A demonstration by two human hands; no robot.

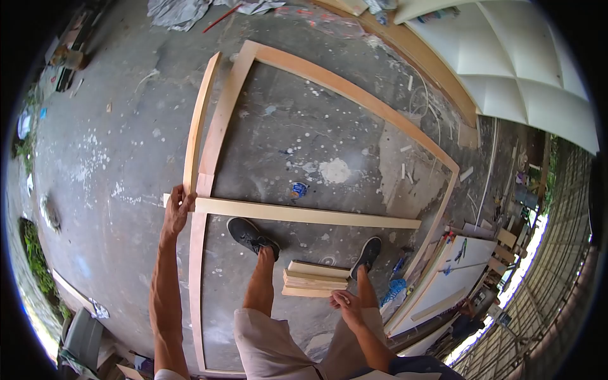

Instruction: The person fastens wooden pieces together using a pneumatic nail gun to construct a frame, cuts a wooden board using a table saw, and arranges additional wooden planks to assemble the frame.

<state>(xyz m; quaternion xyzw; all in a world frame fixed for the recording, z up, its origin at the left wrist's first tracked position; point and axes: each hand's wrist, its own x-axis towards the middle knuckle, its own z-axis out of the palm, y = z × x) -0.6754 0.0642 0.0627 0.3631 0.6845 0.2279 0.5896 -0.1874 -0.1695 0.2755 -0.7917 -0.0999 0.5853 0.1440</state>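
Note:
My left hand (178, 210) is closed on the lower end of a wooden strip (201, 120), which stands out along the left side of a large wooden frame (225, 114). A pale crosspiece (304, 211) lies across the frame, its left end beneath or beside my left hand. My right hand (346, 303) has its fingers bent together at the right end of a small stack of short boards (313, 282); whether it grips anything is too small to tell.
A blue item (299, 189) lies on the floor inside the frame. White shelving (513, 76) stands at the upper right. A white panel (443, 285) and blue cord (394, 290) are at the right. A red stick (221, 19) lies at the top.

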